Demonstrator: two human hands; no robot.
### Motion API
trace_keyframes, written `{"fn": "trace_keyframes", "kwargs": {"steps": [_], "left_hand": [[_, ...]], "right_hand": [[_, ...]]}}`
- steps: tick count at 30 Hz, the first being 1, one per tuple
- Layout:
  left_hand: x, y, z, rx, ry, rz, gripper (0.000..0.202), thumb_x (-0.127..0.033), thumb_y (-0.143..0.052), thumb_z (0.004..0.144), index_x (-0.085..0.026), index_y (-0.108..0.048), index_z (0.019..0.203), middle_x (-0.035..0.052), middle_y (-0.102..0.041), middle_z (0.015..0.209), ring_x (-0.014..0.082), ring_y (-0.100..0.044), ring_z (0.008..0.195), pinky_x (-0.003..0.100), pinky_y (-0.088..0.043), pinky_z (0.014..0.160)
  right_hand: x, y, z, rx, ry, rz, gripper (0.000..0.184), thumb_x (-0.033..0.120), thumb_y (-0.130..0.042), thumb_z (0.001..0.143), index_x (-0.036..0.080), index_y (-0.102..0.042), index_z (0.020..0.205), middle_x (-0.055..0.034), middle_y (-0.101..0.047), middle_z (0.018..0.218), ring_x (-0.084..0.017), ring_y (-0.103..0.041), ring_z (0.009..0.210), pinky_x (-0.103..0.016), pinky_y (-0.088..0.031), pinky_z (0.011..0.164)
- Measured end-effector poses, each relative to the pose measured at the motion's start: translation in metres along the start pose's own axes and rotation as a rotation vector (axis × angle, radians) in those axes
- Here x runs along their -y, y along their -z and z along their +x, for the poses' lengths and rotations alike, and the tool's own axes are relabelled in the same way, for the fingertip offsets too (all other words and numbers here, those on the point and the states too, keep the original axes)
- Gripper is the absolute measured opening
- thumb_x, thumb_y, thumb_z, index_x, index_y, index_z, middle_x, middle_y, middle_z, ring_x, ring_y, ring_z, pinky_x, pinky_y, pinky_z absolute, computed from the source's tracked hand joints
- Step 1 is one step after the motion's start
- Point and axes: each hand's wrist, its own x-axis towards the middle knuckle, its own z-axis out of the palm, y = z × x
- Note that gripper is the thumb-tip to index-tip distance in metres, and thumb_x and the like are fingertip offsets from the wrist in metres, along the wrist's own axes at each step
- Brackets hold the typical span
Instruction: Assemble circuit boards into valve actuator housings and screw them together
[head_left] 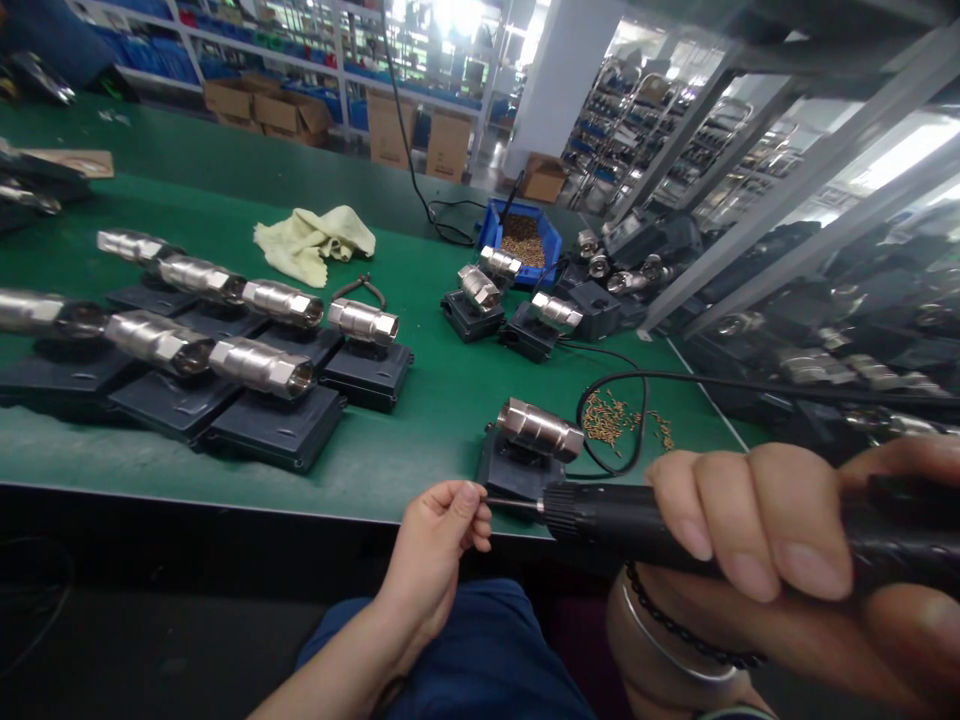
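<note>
My right hand (757,515) is closed around a black electric screwdriver (607,518) held level, its bit pointing left. At the bit's tip, the thumb and fingers of my left hand (442,530) are pinched together. Whatever they hold is hidden by the fingertips. Just behind the bit, at the bench's front edge, sits a dark grey box with a shiny metal valve body (540,430) on top. Loose brass-coloured screws (611,418) lie on the green mat to the right of that unit.
Several similar valve units (262,370) stand in rows at left, with pliers (361,288) and a yellow cloth (315,245) behind. A blue bin (555,240) of screws stands at the back. A black cable (637,372) loops across the mat. More units (817,365) are piled right.
</note>
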Motion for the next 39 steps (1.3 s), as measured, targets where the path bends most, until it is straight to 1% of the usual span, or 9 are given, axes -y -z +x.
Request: {"fn": "trace_keyframes", "kwargs": {"steps": [3,6,10,15,19,28,33,36,39], "left_hand": [[0.003,0.003,0.001,-0.001,-0.013,0.042,0.062,-0.066,-0.082,0.044,-0.012,-0.062,0.068,-0.0018,-0.055,0.053,0.0072,-0.046,0.044,0.021,-0.041,0.046],[0.000,0.016,0.005,0.052,-0.120,0.207,0.057,-0.066,-0.072,0.062,-0.012,-0.066,0.080,0.0054,-0.064,0.067,0.0138,-0.057,0.056,0.027,-0.049,0.057],[-0.015,0.038,0.025,0.120,-0.491,0.711,0.053,-0.030,-0.070,0.073,-0.021,-0.055,0.123,0.0114,-0.059,0.127,0.0277,-0.054,0.116,0.045,-0.041,0.102],[-0.028,0.032,0.063,0.520,-0.593,1.120,0.097,-0.012,-0.080,0.057,-0.027,-0.036,0.142,0.0125,-0.027,0.154,0.0334,-0.024,0.141,0.052,-0.019,0.115],[-0.026,0.016,0.076,0.699,-0.598,1.060,0.106,-0.024,-0.090,0.049,-0.023,-0.039,0.141,0.0161,-0.033,0.151,0.0365,-0.028,0.139,0.050,-0.023,0.114],[-0.025,0.013,0.075,0.676,-0.540,0.912,0.085,-0.027,-0.090,0.051,-0.021,-0.055,0.129,0.0147,-0.052,0.135,0.0386,-0.044,0.128,0.049,-0.035,0.108],[-0.026,0.011,0.072,0.628,-0.510,0.912,0.073,-0.024,-0.089,0.052,-0.020,-0.061,0.120,0.0132,-0.063,0.117,0.0393,-0.049,0.122,0.051,-0.039,0.105],[-0.024,0.012,0.073,0.607,-0.534,1.025,0.078,-0.025,-0.086,0.056,-0.019,-0.055,0.127,0.0146,-0.059,0.124,0.0388,-0.046,0.125,0.052,-0.037,0.106],[-0.021,0.018,0.076,0.562,-0.570,1.213,0.090,-0.021,-0.083,0.060,-0.017,-0.039,0.139,0.0185,-0.042,0.143,0.0373,-0.038,0.133,0.054,-0.033,0.110]], "right_hand": [[0.002,-0.012,0.008,-0.042,0.080,0.209,0.033,0.024,-0.070,0.074,0.030,-0.057,0.104,0.0084,-0.039,0.052,-0.008,-0.038,0.038,-0.029,-0.033,0.040],[-0.001,-0.012,0.016,0.034,0.048,0.169,0.032,0.025,-0.067,0.075,0.030,-0.057,0.105,0.0083,-0.037,0.050,-0.009,-0.036,0.037,-0.028,-0.034,0.039],[-0.007,-0.011,0.026,0.113,0.019,0.070,0.033,0.027,-0.066,0.075,0.030,-0.059,0.108,0.0060,-0.041,0.053,-0.011,-0.040,0.040,-0.030,-0.039,0.041],[-0.020,-0.016,0.034,0.226,-0.042,0.066,0.033,0.025,-0.068,0.075,0.028,-0.059,0.107,0.0050,-0.048,0.057,-0.013,-0.046,0.043,-0.030,-0.040,0.044],[-0.023,-0.019,0.038,0.259,-0.102,0.078,0.032,0.026,-0.068,0.076,0.029,-0.056,0.105,0.0061,-0.049,0.057,-0.012,-0.047,0.044,-0.028,-0.040,0.044],[-0.044,-0.031,0.063,0.330,-0.282,0.094,0.019,0.024,-0.073,0.073,0.021,-0.057,0.084,0.0067,-0.052,0.058,-0.009,-0.047,0.046,-0.026,-0.039,0.047],[-0.053,-0.035,0.067,0.395,-0.330,0.166,0.033,0.021,-0.071,0.071,0.020,-0.060,0.102,0.0066,-0.055,0.057,-0.009,-0.047,0.045,-0.025,-0.040,0.047],[-0.049,-0.028,0.066,0.406,-0.320,0.206,0.037,0.021,-0.072,0.068,0.021,-0.060,0.103,0.0063,-0.055,0.058,-0.010,-0.048,0.047,-0.025,-0.042,0.048],[-0.029,-0.005,0.064,0.317,-0.118,0.322,0.037,0.026,-0.069,0.072,0.026,-0.059,0.108,0.0094,-0.046,0.054,-0.007,-0.041,0.039,-0.021,-0.038,0.041]]}}
